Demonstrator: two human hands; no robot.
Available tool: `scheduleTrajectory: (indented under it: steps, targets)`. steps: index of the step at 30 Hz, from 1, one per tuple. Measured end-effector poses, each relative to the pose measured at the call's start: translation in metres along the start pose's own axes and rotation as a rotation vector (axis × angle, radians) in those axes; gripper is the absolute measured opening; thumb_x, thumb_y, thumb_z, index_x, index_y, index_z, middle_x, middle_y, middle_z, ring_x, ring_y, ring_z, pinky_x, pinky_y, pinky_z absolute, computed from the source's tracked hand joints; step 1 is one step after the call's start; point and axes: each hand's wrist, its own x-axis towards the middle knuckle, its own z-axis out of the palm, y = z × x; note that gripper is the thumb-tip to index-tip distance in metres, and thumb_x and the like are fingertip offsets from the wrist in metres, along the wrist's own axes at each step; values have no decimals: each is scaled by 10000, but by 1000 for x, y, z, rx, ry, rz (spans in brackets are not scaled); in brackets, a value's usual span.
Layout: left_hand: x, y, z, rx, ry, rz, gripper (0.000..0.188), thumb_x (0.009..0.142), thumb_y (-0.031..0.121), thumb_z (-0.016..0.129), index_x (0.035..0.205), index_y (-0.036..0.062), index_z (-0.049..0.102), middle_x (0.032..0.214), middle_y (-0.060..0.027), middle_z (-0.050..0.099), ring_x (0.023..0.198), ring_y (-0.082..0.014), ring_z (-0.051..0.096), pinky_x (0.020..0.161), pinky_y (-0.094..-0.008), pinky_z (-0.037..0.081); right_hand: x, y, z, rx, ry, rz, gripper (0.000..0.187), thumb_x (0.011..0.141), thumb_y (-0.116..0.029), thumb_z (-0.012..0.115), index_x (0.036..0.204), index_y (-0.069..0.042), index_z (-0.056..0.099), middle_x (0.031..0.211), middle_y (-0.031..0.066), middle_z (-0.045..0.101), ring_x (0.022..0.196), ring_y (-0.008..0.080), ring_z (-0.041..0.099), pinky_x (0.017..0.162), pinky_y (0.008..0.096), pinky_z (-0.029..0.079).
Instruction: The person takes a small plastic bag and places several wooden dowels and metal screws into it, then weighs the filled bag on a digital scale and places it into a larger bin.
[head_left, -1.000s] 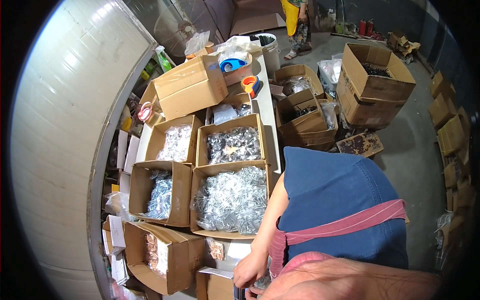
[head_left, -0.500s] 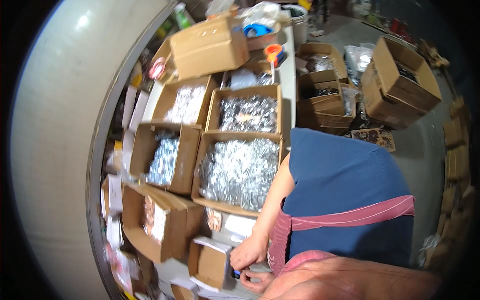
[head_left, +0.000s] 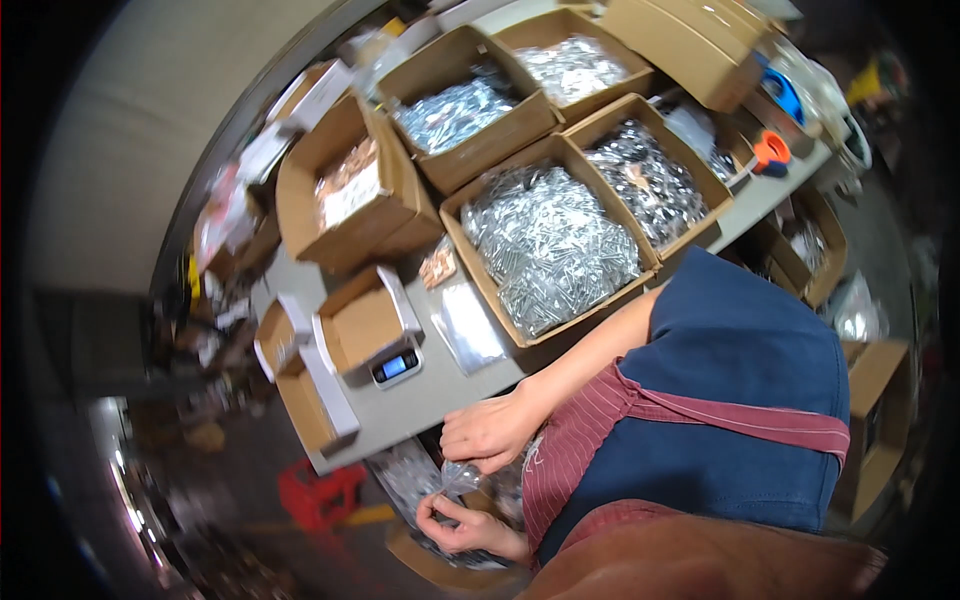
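Note:
A small clear plastic bag (head_left: 461, 478) hangs between my hands, just off the table's near edge. My right hand (head_left: 490, 430), reaching in from above, has its fingers closed on the bag's upper end. Lower down, my left hand (head_left: 462, 524) pinches the other end between thumb and forefinger. What the bag contains is too small to make out. Beneath my hands stands an open carton (head_left: 430, 565) with clear bags (head_left: 405, 472) in it, partly hidden by my hands.
On the grey table (head_left: 405, 408) sit a scale (head_left: 397, 366) with a lit display, small open boxes (head_left: 360, 325), flat clear bags (head_left: 470, 328) and copper-coloured pieces (head_left: 438, 264). Large cartons of bagged metal parts (head_left: 560, 240) stand behind. A red crate (head_left: 320, 493) is on the floor.
The view has turned, so the table now appears rotated with the scale in sight. My hands have drawn apart a little, and the clear bag between them now shows.

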Motion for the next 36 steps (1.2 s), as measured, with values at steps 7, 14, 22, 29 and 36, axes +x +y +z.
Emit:
scheduleTrajectory:
  steps: [7, 14, 22, 29, 36]
  targets:
    - [-75, 66, -53, 244, 23, -159, 171, 927, 134, 587, 897, -34, 586, 795, -119, 602, 720, -260, 573, 681, -369, 474, -46, -48, -4, 144, -121, -107, 197, 864, -201, 611, 870, -22, 527, 834, 132, 512, 813, 328, 531, 770, 408, 403]
    - [-129, 130, -57, 115, -72, -264, 209, 937, 184, 593, 886, -18, 571, 774, -108, 562, 698, -240, 534, 649, -349, 449, -73, -105, -9, 250, -96, -97, 175, 919, -171, 561, 911, -1, 520, 866, 144, 498, 832, 346, 512, 771, 424, 405]
    - [-131, 141, -46, -344, -254, -457, 127, 965, 135, 581, 1032, 31, 549, 856, -55, 582, 754, -144, 527, 674, -273, 449, -92, -121, -59, 211, 131, -45, 155, 819, -185, 580, 849, -41, 532, 793, 97, 520, 778, 317, 535, 802, 416, 404]
    - [-92, 173, -22, -182, -212, -121, 160, 948, 134, 581, 925, -20, 544, 845, -60, 540, 767, -154, 487, 709, -285, 412, -102, -118, -110, -2, 195, -71, 138, 784, -143, 596, 847, -32, 543, 774, 88, 504, 767, 298, 535, 853, 424, 396]
    - [-78, 169, 1, -305, -294, -68, 116, 940, 79, 583, 930, -34, 556, 848, -70, 558, 765, -146, 505, 698, -266, 421, -134, -130, -151, -177, 283, -42, 93, 762, -114, 597, 814, -52, 550, 770, 80, 526, 776, 285, 550, 865, 421, 397]
